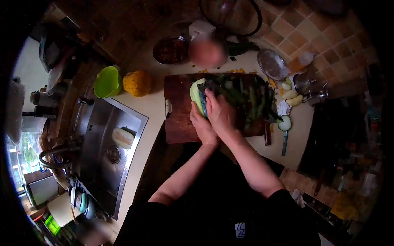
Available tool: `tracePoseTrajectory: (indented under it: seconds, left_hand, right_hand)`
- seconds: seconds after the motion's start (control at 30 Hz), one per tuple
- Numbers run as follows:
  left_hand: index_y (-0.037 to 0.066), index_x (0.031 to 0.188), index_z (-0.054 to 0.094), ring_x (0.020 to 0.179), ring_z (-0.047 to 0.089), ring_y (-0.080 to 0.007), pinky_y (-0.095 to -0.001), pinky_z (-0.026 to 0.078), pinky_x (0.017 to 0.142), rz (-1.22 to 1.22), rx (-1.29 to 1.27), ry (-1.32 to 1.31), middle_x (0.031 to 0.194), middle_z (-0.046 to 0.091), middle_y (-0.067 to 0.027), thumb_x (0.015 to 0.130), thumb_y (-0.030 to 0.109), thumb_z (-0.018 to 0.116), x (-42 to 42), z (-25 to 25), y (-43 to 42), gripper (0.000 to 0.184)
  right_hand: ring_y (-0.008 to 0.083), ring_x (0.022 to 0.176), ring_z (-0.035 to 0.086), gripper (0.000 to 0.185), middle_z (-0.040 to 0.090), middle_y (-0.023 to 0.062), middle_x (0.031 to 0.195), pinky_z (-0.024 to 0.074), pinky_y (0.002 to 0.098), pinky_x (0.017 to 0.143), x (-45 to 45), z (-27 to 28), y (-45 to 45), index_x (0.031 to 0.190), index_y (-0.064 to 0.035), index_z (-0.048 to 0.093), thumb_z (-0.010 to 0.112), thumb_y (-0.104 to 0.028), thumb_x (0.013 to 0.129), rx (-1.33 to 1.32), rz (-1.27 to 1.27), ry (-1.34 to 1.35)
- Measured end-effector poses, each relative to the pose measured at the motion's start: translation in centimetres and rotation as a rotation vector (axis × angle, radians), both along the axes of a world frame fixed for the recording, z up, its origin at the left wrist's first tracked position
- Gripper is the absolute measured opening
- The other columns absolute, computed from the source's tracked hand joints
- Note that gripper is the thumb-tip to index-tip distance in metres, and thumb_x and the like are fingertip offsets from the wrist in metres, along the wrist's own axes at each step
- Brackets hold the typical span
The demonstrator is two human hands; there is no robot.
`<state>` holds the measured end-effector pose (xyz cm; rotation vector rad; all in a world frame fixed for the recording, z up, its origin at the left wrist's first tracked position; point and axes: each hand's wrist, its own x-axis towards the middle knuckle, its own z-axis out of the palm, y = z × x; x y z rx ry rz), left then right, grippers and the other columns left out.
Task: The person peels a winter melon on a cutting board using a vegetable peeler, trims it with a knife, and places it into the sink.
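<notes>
My left hand [202, 126] is closed round the lower end of a pale green, partly peeled gourd [196, 91], held tilted over the dark red-brown cutting board [178, 123]. My right hand [221, 114] is closed against the gourd's right side, its thumb stretched towards the upper end. A dark, bluish object shows between that hand and the gourd; its kind is hard to make out. Dark green peel strips [254, 98] cover the right half of the board. A brown handle [268, 135] sticks out at the board's lower right edge.
On the left, a steel sink [102, 147] holds a pale gourd piece [122, 137]. Behind it stand a green bowl [108, 82] and an orange pumpkin [137, 83]. A dark red-filled bowl [170, 50] and a metal bowl [272, 64] are at the back. A teal-handled scoop [284, 135] lies right, near the dark stove [328, 135].
</notes>
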<state>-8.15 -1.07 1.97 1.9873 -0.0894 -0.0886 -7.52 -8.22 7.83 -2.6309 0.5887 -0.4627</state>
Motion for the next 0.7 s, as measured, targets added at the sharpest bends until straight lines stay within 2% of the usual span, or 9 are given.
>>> tracePoseTrajectory:
  seconds: [0.07, 0.17, 0.27, 0.4, 0.5, 0.57, 0.63, 0.7]
  left_hand:
    - [0.002, 0.158, 0.023, 0.135, 0.043, -0.0432, -0.0445, 0.039, 0.111, 0.033, 0.011, 0.013, 0.151, 0.037, -0.0264, 0.097, 0.031, 0.067, -0.3, 0.2, -0.3, 0.081]
    - [0.002, 0.158, 0.025, 0.134, 0.043, -0.0429, -0.0446, 0.039, 0.11, 0.059, 0.023, -0.023, 0.15, 0.038, -0.0261, 0.099, 0.032, 0.065, -0.4, -0.1, -0.6, 0.077]
    - [0.002, 0.158, 0.025, 0.134, 0.042, -0.043, -0.0451, 0.038, 0.111, 0.043, 0.037, -0.064, 0.151, 0.038, -0.0267, 0.099, 0.032, 0.064, -0.4, -1.9, -0.7, 0.077]
    - [0.0, 0.158, 0.024, 0.137, 0.04, -0.0427, -0.0469, 0.037, 0.112, -0.002, -0.011, -0.118, 0.15, 0.037, -0.0286, 0.098, 0.031, 0.066, -0.2, -1.8, 0.1, 0.079]
    - [-0.001, 0.158, 0.021, 0.14, 0.036, -0.0414, -0.048, 0.035, 0.114, -0.373, -0.049, -0.264, 0.15, 0.036, -0.0294, 0.095, 0.026, 0.068, 1.8, -1.1, 3.5, 0.084]
    - [-0.001, 0.15, 0.038, 0.13, 0.049, -0.0413, -0.0475, 0.042, 0.109, -0.468, -0.126, 0.108, 0.139, 0.048, -0.0291, 0.091, 0.021, 0.07, 5.1, 1.8, 6.4, 0.07]
    - [0.0, 0.144, 0.048, 0.122, 0.057, -0.0401, -0.046, 0.047, 0.104, -0.548, -0.43, 0.608, 0.13, 0.057, -0.026, 0.091, 0.02, 0.07, 10.2, 3.8, 7.1, 0.061]
    - [0.0, 0.131, 0.059, 0.109, 0.065, -0.0359, -0.0417, 0.052, 0.097, -0.297, -0.29, -0.053, 0.118, 0.065, -0.0207, 0.089, 0.019, 0.071, 13.3, 3.6, 5.1, 0.047]
  right_hand:
    - [0.0426, 0.076, 0.068, 0.041, 0.062, 0.0233, 0.094, 0.0546, 0.0524, 0.062, -0.7, 0.1, 0.3, 0.138, -0.0179, 0.057, 0.059, -0.027, 0.098, 0.006, -0.001, 0.013]
    - [0.0426, 0.075, 0.068, 0.044, 0.062, 0.0227, 0.093, 0.0552, 0.0518, 0.062, -2.1, -0.3, 0.6, 0.139, -0.0174, 0.057, 0.06, -0.03, 0.097, -0.022, 0.012, -0.004]
    - [0.0427, 0.078, 0.068, 0.045, 0.062, 0.0232, 0.094, 0.0556, 0.0511, 0.064, -3.2, 0.9, 1.6, 0.139, -0.0169, 0.057, 0.06, -0.032, 0.097, 0.038, -0.025, 0.2]
    - [0.0438, 0.081, 0.068, 0.043, 0.063, 0.0246, 0.097, 0.0554, 0.0513, 0.065, -3.6, -0.4, 1.3, 0.139, -0.0158, 0.057, 0.059, -0.026, 0.098, 0.11, 0.01, 0.008]
    - [0.0446, 0.081, 0.068, 0.04, 0.063, 0.0255, 0.1, 0.0555, 0.0519, 0.065, -3.3, -0.4, 0.6, 0.138, -0.0148, 0.057, 0.059, -0.021, 0.098, 0.096, 0.059, -0.055]
    - [0.0452, 0.081, 0.068, 0.038, 0.064, 0.0257, 0.101, 0.0559, 0.0519, 0.065, -2.9, -0.1, 0.5, 0.136, -0.0142, 0.058, 0.059, -0.018, 0.099, 0.045, 0.077, -0.091]
    - [0.045, 0.08, 0.068, 0.038, 0.064, 0.0259, 0.102, 0.0567, 0.0515, 0.065, -3.1, -0.3, 0.6, 0.136, -0.014, 0.058, 0.057, -0.017, 0.099, 0.024, 0.077, -0.024]
    - [0.0436, 0.075, 0.067, 0.036, 0.063, 0.0238, 0.098, 0.0555, 0.0507, 0.063, -3.2, -0.5, 0.9, 0.134, -0.0151, 0.059, 0.058, -0.018, 0.099, -0.007, 0.065, 0.014]
